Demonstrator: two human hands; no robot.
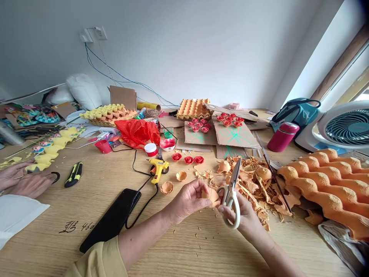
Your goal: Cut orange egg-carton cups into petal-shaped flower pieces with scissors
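Note:
My left hand [187, 202] pinches a small orange egg-carton cup [211, 197] between thumb and fingers. Around white-handled scissors [231, 198] my right hand [245, 215] is closed, with the blades pointing up and away from the cup. Its fingertips also reach the cup's right edge. Left of my left hand lie two cut petal-edged cups [167, 187] of the same orange pulp. Three red-painted flowers [188, 160] form a row farther back. A heap of orange carton scraps [256, 181] spreads behind my right hand, and tiny crumbs dot the wood below the cup.
Orange egg trays [325, 177] stand at right, near a pink bottle [283, 137] and a fan [346, 127]. A yellow glue gun [157, 170], its cord and a black phone [111, 219] lie left. Another person's hands [31, 182] work at far left beside a utility knife [73, 175].

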